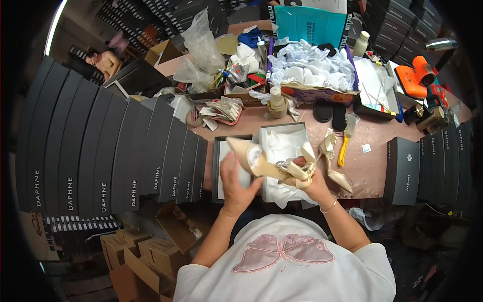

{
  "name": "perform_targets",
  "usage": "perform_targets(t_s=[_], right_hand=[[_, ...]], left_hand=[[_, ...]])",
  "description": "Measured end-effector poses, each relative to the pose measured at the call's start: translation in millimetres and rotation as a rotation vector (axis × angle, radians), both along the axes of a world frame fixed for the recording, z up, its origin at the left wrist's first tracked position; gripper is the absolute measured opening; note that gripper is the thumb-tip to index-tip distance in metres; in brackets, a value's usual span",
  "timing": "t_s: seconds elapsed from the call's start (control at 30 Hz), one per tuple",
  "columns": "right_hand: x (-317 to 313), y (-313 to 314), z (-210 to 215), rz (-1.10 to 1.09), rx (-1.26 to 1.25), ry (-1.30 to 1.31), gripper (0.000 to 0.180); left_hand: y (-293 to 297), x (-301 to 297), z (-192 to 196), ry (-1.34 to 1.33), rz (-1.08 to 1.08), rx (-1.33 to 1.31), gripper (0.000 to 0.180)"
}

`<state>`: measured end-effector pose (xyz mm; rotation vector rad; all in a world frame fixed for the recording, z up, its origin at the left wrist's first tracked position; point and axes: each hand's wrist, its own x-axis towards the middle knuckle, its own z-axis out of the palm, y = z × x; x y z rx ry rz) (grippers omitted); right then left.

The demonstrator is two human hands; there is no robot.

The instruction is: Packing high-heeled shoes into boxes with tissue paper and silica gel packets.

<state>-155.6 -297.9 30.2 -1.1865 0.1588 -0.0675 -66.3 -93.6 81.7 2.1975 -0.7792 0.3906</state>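
Note:
A beige pointed high-heeled shoe (244, 153) is held between my two hands over the boxes, its toe up and to the left. My left hand (237, 189) grips it near the toe, thumb toward the sole side. Around the heel and the strap end, which has a gold-toned chain or buckle, my right hand (313, 182) is closed. The matching shoe (329, 161) lies on the table to the right. Below the held shoe stands an open shoebox (303, 128) with white tissue paper (282, 143), beside its dark box lid (218, 151).
Tall rows of dark shoeboxes (110, 151) flank the left side, more boxes (402, 171) the right. A yellow-handled brush (343, 151) lies beside the matching shoe. Behind are a cream bottle (276, 104), black pads (323, 111), a carton of crumpled paper (317, 95) and an orange device (415, 78).

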Motion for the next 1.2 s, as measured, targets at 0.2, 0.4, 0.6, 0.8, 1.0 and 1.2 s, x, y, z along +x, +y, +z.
perform_targets(t_s=[0.2,0.4,0.6,0.8,1.0,1.2], right_hand=[[-25.2,25.8,6.5,0.245,-0.298,-0.062,0.074],[-35.0,-6.9,21.1,0.457,-0.61,-0.064,0.103],[-73.7,-5.3,4.2,0.328,-0.692,0.096,0.09],[-153.6,-43.4,12.8,0.031,-0.289,0.33,0.09],[-172.1,-26.3,8.7,-0.058,0.047,0.214,0.095],[-129.6,-29.7,39.1,0.132,0.255,-0.157,0.104]], left_hand=[[-4.7,-16.0,-71.9,1.627,-0.039,-1.398,0.052],[12.9,-29.9,-84.9,1.472,0.126,-1.123,0.04],[-40.8,13.7,-69.2,1.49,-0.559,-0.364,0.046],[-124.6,144.6,-127.9,0.202,-0.496,0.857,0.023],[-136.4,160.1,-148.8,0.723,-0.595,0.788,0.024],[-95.6,119.3,0.9,0.158,-0.693,0.359,0.01]])
